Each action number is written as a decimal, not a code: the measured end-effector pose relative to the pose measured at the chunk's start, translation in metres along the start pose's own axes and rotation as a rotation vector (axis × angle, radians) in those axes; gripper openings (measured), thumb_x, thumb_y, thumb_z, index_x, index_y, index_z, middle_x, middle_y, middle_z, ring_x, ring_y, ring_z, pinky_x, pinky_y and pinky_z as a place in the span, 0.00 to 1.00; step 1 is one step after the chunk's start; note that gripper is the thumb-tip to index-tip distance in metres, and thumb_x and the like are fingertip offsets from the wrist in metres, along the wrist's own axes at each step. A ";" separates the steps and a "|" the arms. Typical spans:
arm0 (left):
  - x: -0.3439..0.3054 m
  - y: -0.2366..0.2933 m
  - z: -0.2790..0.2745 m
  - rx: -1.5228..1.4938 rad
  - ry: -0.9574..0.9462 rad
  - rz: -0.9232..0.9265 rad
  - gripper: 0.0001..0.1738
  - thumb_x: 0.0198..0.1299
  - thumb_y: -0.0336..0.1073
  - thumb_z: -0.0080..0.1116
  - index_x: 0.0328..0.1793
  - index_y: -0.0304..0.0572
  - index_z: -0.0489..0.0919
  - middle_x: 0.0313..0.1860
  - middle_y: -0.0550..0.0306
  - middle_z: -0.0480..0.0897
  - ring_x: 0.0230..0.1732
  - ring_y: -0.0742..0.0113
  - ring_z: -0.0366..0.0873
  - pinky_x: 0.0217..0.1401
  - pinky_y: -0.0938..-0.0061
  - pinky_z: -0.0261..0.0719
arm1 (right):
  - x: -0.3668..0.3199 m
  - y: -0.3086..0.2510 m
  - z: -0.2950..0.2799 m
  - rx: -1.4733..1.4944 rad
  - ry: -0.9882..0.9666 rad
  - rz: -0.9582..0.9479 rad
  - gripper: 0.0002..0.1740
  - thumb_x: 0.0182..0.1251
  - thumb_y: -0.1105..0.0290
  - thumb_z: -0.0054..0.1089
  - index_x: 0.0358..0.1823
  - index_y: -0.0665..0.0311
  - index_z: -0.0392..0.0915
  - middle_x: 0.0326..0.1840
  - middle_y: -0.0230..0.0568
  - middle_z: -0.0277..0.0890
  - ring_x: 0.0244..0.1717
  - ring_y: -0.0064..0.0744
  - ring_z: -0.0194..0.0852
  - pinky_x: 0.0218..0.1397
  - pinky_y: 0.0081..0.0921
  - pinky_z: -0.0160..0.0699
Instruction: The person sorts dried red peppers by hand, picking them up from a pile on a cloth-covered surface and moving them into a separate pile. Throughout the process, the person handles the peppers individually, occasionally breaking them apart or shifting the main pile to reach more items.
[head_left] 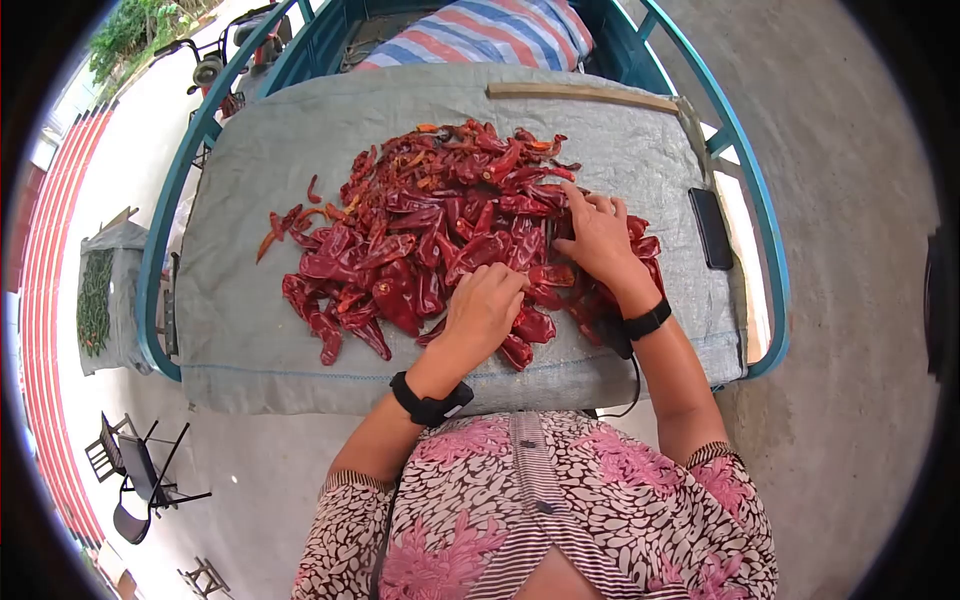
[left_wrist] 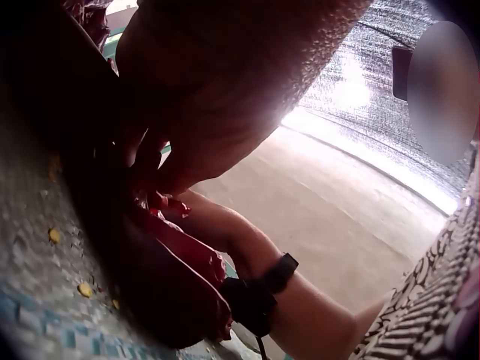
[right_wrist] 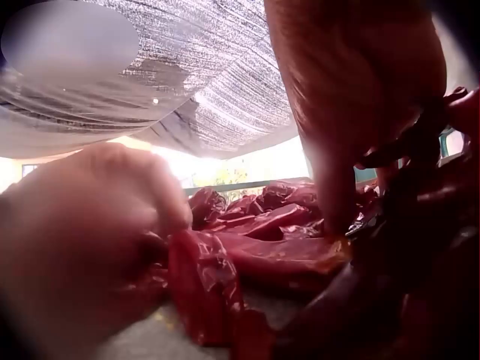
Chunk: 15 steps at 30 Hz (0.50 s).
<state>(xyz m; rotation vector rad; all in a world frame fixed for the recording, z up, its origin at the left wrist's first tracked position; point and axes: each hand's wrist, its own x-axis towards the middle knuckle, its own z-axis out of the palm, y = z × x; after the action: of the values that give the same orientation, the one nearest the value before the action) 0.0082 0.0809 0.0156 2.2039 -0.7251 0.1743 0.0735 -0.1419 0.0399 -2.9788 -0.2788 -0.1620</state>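
Note:
A wide heap of dried red peppers [head_left: 400, 240] lies on a grey woven cloth [head_left: 250, 200]. At the heap's near edge is the left hand [head_left: 484, 312], fingers bent down onto peppers; its fingertips are hidden in the head view. In the right wrist view the left hand [right_wrist: 90, 232] is close beside a glossy pepper [right_wrist: 204, 285]. The right hand [head_left: 600, 238] reaches over the heap's right side, fingers spread and pointing down among the peppers. Whether it holds one cannot be told. Smaller, shrivelled peppers [head_left: 405, 160] lie at the far side.
A black phone [head_left: 711, 229] lies on the cloth at the right. A wooden strip [head_left: 582, 96] lies along the far edge, before a striped bag [head_left: 490, 38]. Teal rails [head_left: 176, 215] flank the cloth. A black cable [head_left: 636, 385] hangs near the right forearm.

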 end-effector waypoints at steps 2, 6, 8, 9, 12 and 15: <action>-0.001 0.001 -0.004 -0.016 -0.002 -0.002 0.09 0.63 0.29 0.63 0.49 0.44 0.81 0.43 0.52 0.80 0.48 0.49 0.78 0.53 0.56 0.76 | 0.007 -0.002 -0.006 0.010 -0.101 0.085 0.42 0.54 0.63 0.77 0.72 0.58 0.71 0.56 0.44 0.83 0.64 0.49 0.74 0.77 0.59 0.53; -0.002 0.000 -0.005 -0.040 0.014 0.001 0.09 0.63 0.28 0.63 0.49 0.44 0.81 0.43 0.52 0.79 0.48 0.49 0.78 0.53 0.57 0.76 | 0.004 0.005 -0.012 0.167 0.001 0.057 0.35 0.57 0.64 0.75 0.68 0.53 0.76 0.48 0.38 0.86 0.58 0.45 0.77 0.80 0.57 0.47; -0.002 -0.001 -0.004 -0.044 0.021 0.003 0.09 0.63 0.28 0.63 0.48 0.44 0.81 0.43 0.52 0.79 0.48 0.49 0.78 0.52 0.57 0.76 | -0.001 0.014 -0.024 0.252 0.026 0.056 0.27 0.60 0.65 0.73 0.63 0.51 0.80 0.43 0.36 0.86 0.55 0.42 0.78 0.80 0.56 0.44; -0.003 -0.001 -0.004 -0.046 0.025 0.007 0.09 0.62 0.28 0.63 0.48 0.44 0.81 0.43 0.52 0.79 0.48 0.49 0.78 0.52 0.57 0.76 | -0.005 0.016 -0.034 0.294 0.039 0.058 0.23 0.62 0.65 0.71 0.60 0.50 0.82 0.41 0.34 0.86 0.54 0.40 0.78 0.81 0.55 0.43; -0.003 -0.002 -0.002 -0.052 0.037 0.013 0.09 0.62 0.27 0.63 0.48 0.44 0.81 0.43 0.53 0.79 0.48 0.49 0.78 0.52 0.57 0.76 | -0.010 0.032 -0.053 0.316 0.042 0.115 0.14 0.67 0.65 0.65 0.53 0.50 0.85 0.39 0.33 0.86 0.53 0.38 0.78 0.77 0.52 0.48; -0.004 -0.003 0.001 -0.046 0.037 0.009 0.09 0.62 0.27 0.63 0.47 0.44 0.81 0.43 0.53 0.79 0.48 0.49 0.78 0.52 0.58 0.76 | -0.008 0.042 -0.054 0.137 0.078 0.132 0.16 0.66 0.63 0.66 0.55 0.51 0.85 0.44 0.37 0.85 0.57 0.44 0.77 0.71 0.49 0.58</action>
<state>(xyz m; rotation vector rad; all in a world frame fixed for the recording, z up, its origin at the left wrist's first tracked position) 0.0068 0.0840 0.0116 2.1485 -0.7123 0.2003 0.0681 -0.1925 0.0866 -2.8352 -0.0795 -0.2337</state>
